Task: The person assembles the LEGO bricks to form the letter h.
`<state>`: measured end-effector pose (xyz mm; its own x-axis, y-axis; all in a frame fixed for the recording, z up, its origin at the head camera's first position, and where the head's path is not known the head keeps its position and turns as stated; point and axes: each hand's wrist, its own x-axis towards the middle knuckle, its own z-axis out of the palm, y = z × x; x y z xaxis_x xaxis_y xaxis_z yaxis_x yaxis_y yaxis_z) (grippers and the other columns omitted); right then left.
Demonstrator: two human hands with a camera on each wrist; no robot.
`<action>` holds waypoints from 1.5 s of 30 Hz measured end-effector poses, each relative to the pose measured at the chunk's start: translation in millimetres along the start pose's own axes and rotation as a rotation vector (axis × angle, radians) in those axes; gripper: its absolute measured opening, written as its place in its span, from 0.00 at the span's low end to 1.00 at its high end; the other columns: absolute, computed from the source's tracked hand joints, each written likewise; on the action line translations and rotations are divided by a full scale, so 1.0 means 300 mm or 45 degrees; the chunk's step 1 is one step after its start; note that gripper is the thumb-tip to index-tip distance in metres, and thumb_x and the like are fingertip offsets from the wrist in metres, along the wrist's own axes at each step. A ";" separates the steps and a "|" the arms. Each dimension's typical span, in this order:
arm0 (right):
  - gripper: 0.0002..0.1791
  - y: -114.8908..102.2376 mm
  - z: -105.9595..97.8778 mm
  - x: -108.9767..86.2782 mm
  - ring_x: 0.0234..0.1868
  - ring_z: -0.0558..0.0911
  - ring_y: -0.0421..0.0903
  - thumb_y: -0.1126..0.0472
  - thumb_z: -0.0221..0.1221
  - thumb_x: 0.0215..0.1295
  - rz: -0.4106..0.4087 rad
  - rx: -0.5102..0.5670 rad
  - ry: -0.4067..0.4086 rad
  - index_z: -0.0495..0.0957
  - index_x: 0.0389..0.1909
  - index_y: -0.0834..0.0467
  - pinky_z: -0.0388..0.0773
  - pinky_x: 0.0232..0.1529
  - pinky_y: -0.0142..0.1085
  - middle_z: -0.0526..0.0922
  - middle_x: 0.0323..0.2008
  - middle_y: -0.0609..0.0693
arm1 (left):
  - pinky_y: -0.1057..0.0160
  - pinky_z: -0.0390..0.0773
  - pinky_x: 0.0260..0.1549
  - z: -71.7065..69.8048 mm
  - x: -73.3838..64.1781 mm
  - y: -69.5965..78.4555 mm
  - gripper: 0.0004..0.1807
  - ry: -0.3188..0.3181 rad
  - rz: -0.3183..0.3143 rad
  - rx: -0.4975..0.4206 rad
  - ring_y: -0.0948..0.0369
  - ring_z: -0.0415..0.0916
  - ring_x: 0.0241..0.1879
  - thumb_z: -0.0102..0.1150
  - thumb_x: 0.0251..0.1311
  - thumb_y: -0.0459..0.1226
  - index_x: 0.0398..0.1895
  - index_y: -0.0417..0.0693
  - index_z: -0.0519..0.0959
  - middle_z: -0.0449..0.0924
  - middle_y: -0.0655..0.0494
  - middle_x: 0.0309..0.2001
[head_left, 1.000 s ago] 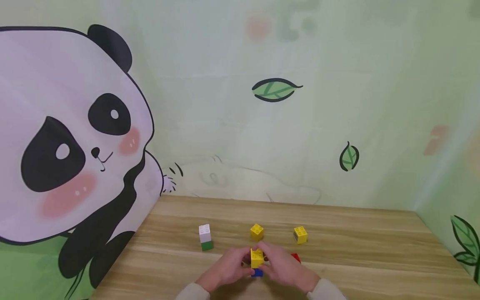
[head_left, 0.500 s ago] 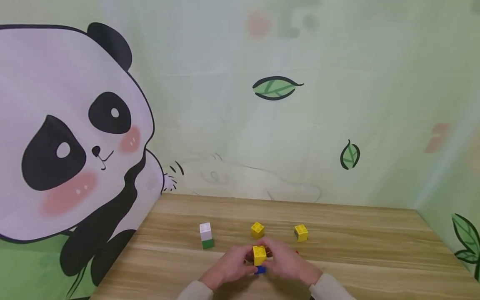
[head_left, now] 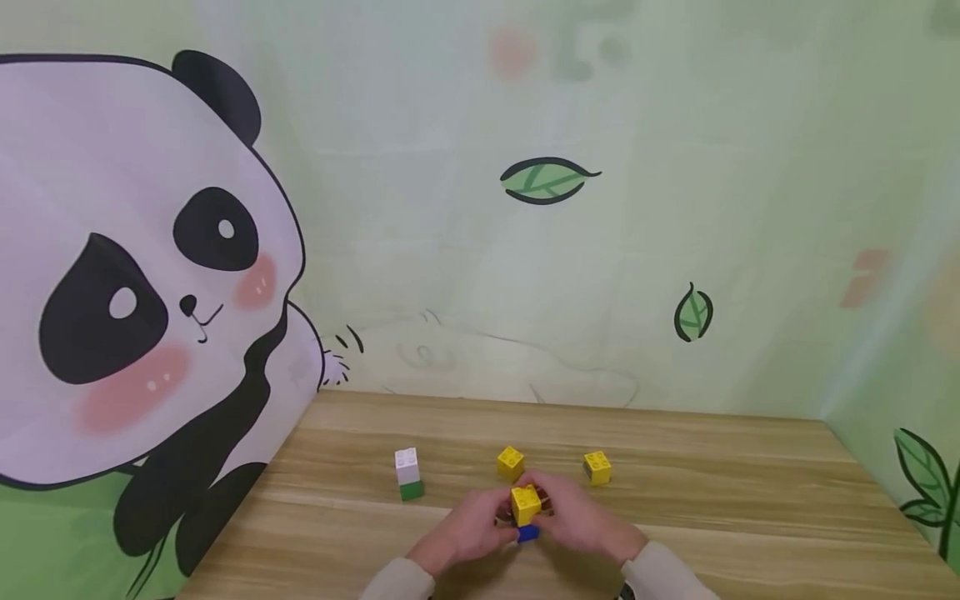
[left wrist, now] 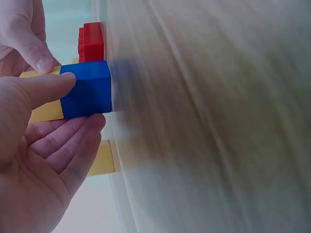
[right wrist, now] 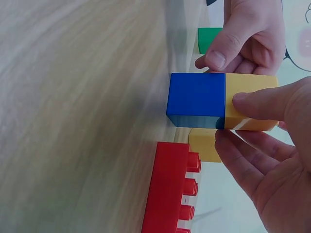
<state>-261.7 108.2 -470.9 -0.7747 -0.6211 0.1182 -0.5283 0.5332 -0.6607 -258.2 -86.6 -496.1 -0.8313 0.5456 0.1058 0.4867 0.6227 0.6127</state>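
both hands hold one small stack of two bricks, a yellow brick [head_left: 525,503] joined on top of a blue brick [head_left: 528,533]. the left hand [head_left: 471,533] pinches the stack from its side, with the thumb [left wrist: 46,87] on the edge where blue meets yellow and the other fingers [left wrist: 73,141] curled behind it. the right hand [head_left: 579,523] grips the yellow part from the other side, its thumb [right wrist: 262,103] lying across the yellow face. the two hands are close together, almost touching around the stack. the stack is at the front middle of the wooden bench [head_left: 750,500], and in the wrist views the blue end seems just above the wood; i cannot tell if it touches.

a red brick [right wrist: 170,189] with studs lies on the bench just beside the stack, on the right hand's side. behind the hands stand two single yellow bricks [head_left: 511,462] [head_left: 597,467], apart from each other. more to the left stands a white brick on a green brick [head_left: 408,474]. behind the bench is a wall cover with a panda [head_left: 135,275] and green leaves [head_left: 547,179].
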 end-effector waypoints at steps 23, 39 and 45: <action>0.19 0.024 -0.024 0.010 0.51 0.77 0.48 0.69 0.61 0.61 0.052 -0.047 0.017 0.71 0.51 0.53 0.75 0.51 0.43 0.77 0.51 0.49 | 0.68 0.77 0.38 0.012 0.039 0.003 0.08 -0.010 -0.106 -0.103 0.68 0.76 0.37 0.61 0.60 0.36 0.42 0.48 0.77 0.80 0.60 0.38; 0.21 0.037 -0.023 0.016 0.50 0.77 0.50 0.73 0.60 0.59 0.023 -0.039 0.048 0.71 0.53 0.59 0.75 0.50 0.44 0.77 0.51 0.51 | 0.66 0.76 0.41 0.012 0.029 -0.002 0.09 0.010 -0.068 -0.065 0.67 0.76 0.39 0.61 0.59 0.35 0.43 0.47 0.77 0.81 0.58 0.41; 0.21 0.038 -0.020 0.011 0.50 0.77 0.50 0.72 0.60 0.59 0.027 -0.009 0.043 0.71 0.54 0.59 0.76 0.50 0.43 0.76 0.51 0.51 | 0.67 0.76 0.41 0.016 0.022 -0.011 0.09 0.007 -0.053 -0.058 0.67 0.76 0.39 0.61 0.59 0.35 0.42 0.47 0.77 0.81 0.57 0.40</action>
<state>-272.2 115.7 -473.5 -0.7972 -0.5896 0.1294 -0.5139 0.5505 -0.6579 -264.0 -82.4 -500.9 -0.8523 0.5163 0.0837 0.4388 0.6188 0.6515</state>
